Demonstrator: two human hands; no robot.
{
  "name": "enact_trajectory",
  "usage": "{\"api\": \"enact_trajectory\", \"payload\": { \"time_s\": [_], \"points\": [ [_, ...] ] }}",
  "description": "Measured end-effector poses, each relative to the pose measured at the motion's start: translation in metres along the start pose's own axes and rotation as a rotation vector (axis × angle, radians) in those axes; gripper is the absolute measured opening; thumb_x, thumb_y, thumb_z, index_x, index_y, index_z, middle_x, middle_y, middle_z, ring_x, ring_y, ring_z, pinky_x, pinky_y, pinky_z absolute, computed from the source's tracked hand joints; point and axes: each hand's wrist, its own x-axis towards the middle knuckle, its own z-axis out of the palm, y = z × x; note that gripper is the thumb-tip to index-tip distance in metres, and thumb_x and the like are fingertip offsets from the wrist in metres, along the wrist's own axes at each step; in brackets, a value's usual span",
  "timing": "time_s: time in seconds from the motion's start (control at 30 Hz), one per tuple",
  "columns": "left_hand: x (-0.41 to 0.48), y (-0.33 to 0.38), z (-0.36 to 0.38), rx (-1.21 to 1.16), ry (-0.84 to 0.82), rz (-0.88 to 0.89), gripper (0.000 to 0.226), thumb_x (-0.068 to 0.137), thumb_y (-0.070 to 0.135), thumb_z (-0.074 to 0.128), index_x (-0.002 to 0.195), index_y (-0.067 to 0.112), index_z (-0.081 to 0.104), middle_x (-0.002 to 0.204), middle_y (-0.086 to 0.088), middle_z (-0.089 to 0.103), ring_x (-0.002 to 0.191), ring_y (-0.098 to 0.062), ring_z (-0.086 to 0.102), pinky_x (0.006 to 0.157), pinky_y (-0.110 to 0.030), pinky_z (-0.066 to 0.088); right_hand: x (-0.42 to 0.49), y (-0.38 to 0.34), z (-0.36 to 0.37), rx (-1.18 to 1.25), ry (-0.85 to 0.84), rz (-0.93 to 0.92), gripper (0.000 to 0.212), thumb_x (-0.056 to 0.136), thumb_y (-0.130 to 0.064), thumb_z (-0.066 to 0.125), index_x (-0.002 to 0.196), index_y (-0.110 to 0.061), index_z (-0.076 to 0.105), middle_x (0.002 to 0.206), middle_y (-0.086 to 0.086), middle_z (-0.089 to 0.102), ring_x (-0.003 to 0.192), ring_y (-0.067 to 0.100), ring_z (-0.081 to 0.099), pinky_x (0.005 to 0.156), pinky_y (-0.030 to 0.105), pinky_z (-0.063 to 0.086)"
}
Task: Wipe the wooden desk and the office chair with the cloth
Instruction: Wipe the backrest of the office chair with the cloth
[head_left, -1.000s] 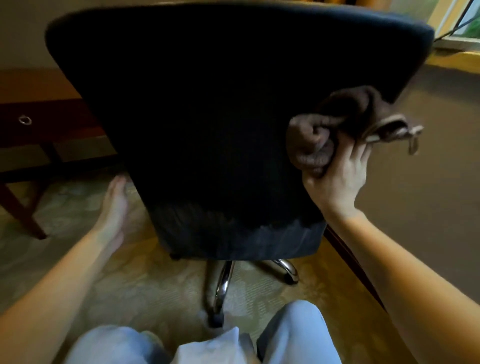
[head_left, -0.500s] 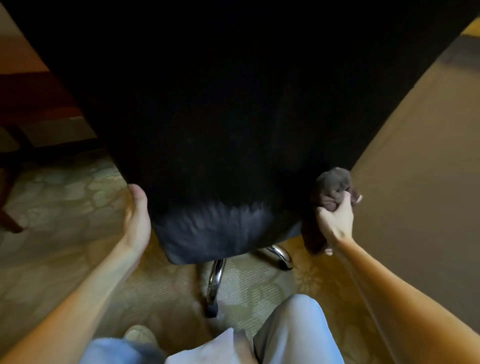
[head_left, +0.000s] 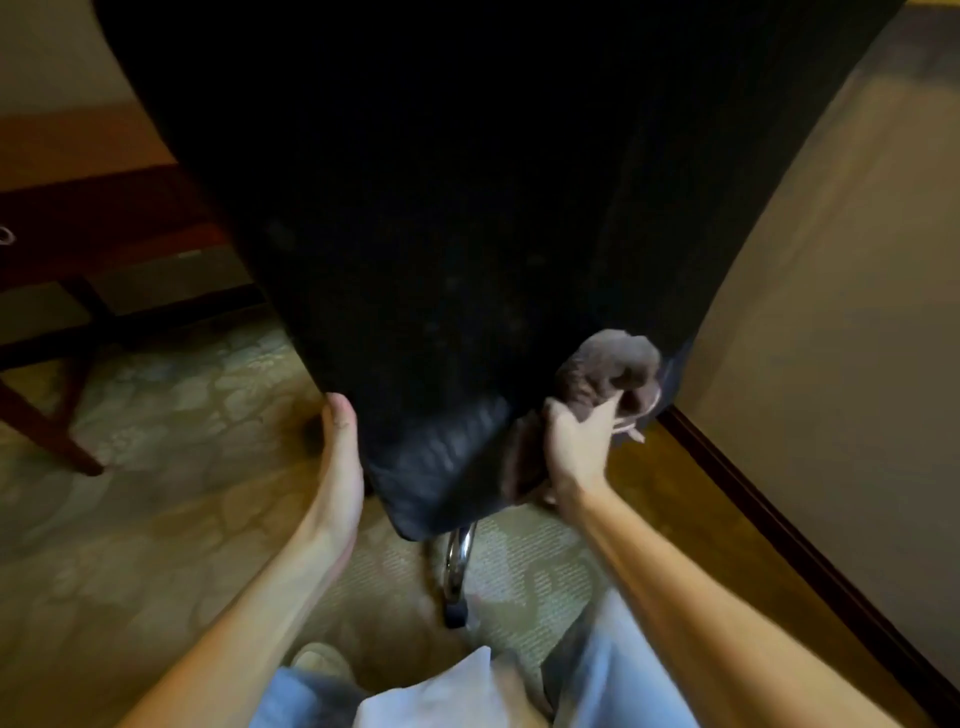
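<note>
Okay, I'm facing the back of the black office chair (head_left: 467, 208), which is filling most of the view, w/ its backrest narrowing down toward me. My R hand (head_left: 576, 449) is gripping the brown cloth (head_left: 608, 371), fingers and thumb curling round a bunched wad of it, and is pressing it against the chair's lower R edge. Part of the cloth is bulging out above my fingers, and another fold is hanging below my palm against the backrest. A thin pale strip, prob. a hem or label (too blurred to say), is dangling from the cloth on the side away from the chair.

My L hand (head_left: 340, 460) is lying flat along the chair's lower L edge, fingers straight and pointing up, palm touching the upholstery, holding nothing.

Under the chair's btm edge a chrome leg (head_left: 458, 553) is sticking out toward me, ending in a dark caster (head_left: 455, 618) on the patterned carpet (head_left: 156, 519). The wooden desk (head_left: 104, 208) is standing beyond the chair to its L, partly hidden behind the backrest, w/ one leg slanting down to the carpet. To the chair's R a beige wall (head_left: 831, 312) is running past, w/ a dark baseboard (head_left: 779, 525) along its foot. On my side of the chair, my knees in light blue trousers (head_left: 623, 675) are showing, w/ a pale shoe (head_left: 319, 660) just L of them.
</note>
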Motion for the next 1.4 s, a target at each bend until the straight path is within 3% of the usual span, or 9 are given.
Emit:
{"api": "enact_trajectory", "payload": {
  "time_s": [0.17, 0.3, 0.43, 0.5, 0.63, 0.83, 0.93, 1.1, 1.4],
  "points": [
    [-0.037, 0.023, 0.03, -0.101, -0.11, -0.031, 0.069, 0.091, 0.072, 0.023, 0.144, 0.035, 0.047, 0.14, 0.02, 0.06, 0.124, 0.011, 0.053, 0.102, -0.014, 0.046, -0.103, 0.016, 0.062, 0.116, -0.179, -0.1, 0.109, 0.071, -0.024, 0.06, 0.165, -0.016, 0.004, 0.169, 0.004, 0.02, 0.155, 0.016, 0.022, 0.128, 0.034, 0.015],
    [-0.049, 0.033, 0.033, -0.064, -0.207, -0.105, 0.059, 0.097, 0.068, 0.022, 0.114, 0.035, 0.068, 0.111, 0.016, 0.076, 0.105, 0.003, 0.069, 0.073, -0.01, 0.055, -0.136, 0.025, 0.043, 0.068, -0.301, -0.202, 0.088, 0.07, -0.017, 0.058, 0.155, -0.032, 0.04, 0.145, -0.008, 0.059, 0.138, 0.006, 0.051, 0.117, 0.04, 0.042],
    [-0.044, 0.04, 0.035, -0.067, -0.175, -0.064, 0.075, 0.093, 0.078, 0.018, 0.147, 0.037, 0.051, 0.145, 0.017, 0.058, 0.132, 0.001, 0.052, 0.117, -0.029, 0.037, -0.107, -0.005, -0.015, 0.02, -0.303, -0.324, 0.038, 0.076, -0.006, 0.057, 0.106, -0.025, 0.071, 0.096, -0.015, 0.074, 0.094, -0.001, 0.068, 0.087, 0.026, 0.053],
    [-0.047, 0.047, 0.043, -0.082, -0.104, -0.008, 0.059, 0.097, 0.072, 0.014, 0.146, 0.048, 0.036, 0.142, 0.03, 0.047, 0.129, 0.008, 0.047, 0.113, -0.023, 0.028, -0.087, -0.031, -0.037, 0.102, -0.16, -0.392, 0.036, 0.073, -0.005, 0.053, 0.098, -0.027, 0.066, 0.089, -0.017, 0.071, 0.086, -0.004, 0.064, 0.084, 0.021, 0.049],
    [-0.049, 0.065, 0.055, -0.175, 0.034, 0.083, 0.063, 0.099, 0.069, 0.016, 0.153, 0.042, 0.031, 0.129, 0.032, 0.047, 0.128, 0.006, 0.043, 0.109, -0.021, 0.027, -0.034, -0.096, -0.061, 0.163, 0.097, -0.566, 0.059, 0.073, -0.008, 0.054, 0.131, -0.02, 0.06, 0.116, -0.003, 0.07, 0.107, 0.008, 0.065, 0.103, 0.036, 0.05],
    [-0.04, 0.084, 0.045, -0.261, 0.052, 0.194, 0.059, 0.105, 0.061, 0.012, 0.141, 0.036, 0.051, 0.13, 0.022, 0.065, 0.117, 0.013, 0.058, 0.089, -0.009, 0.046, -0.003, -0.164, -0.024, -0.187, 0.04, -1.175, 0.076, 0.08, -0.029, 0.059, 0.15, -0.002, 0.045, 0.155, 0.03, 0.042, 0.148, 0.049, 0.033, 0.116, 0.074, 0.02],
    [-0.034, 0.085, 0.036, -0.337, 0.012, 0.188, 0.073, 0.103, 0.065, 0.012, 0.153, 0.023, 0.045, 0.144, 0.007, 0.061, 0.13, -0.002, 0.056, 0.109, -0.023, 0.04, -0.008, -0.15, 0.011, -0.261, 0.036, -1.274, 0.082, 0.08, -0.039, 0.056, 0.148, 0.005, 0.045, 0.158, 0.038, 0.028, 0.15, 0.054, 0.022, 0.119, 0.071, 0.014],
    [-0.034, 0.086, 0.02, -0.354, -0.051, 0.146, 0.075, 0.101, 0.066, 0.012, 0.143, 0.021, 0.054, 0.132, 0.004, 0.07, 0.125, -0.009, 0.063, 0.108, -0.031, 0.044, -0.017, -0.035, 0.029, -0.68, -0.17, -1.4, 0.086, 0.073, -0.04, 0.057, 0.155, -0.033, 0.034, 0.159, 0.013, 0.028, 0.14, 0.048, 0.032, 0.115, 0.076, 0.013],
    [-0.019, 0.076, -0.042, -0.381, -0.033, 0.105, 0.092, 0.096, 0.079, 0.009, 0.154, 0.014, 0.038, 0.15, 0.005, 0.056, 0.14, -0.007, 0.048, 0.127, -0.035, 0.02, 0.001, 0.006, 0.008, -1.05, -0.429, -1.826, 0.039, 0.101, -0.018, 0.05, 0.138, -0.025, 0.059, 0.149, 0.005, 0.053, 0.137, 0.032, 0.044, 0.123, 0.064, 0.009]
  ]
}}
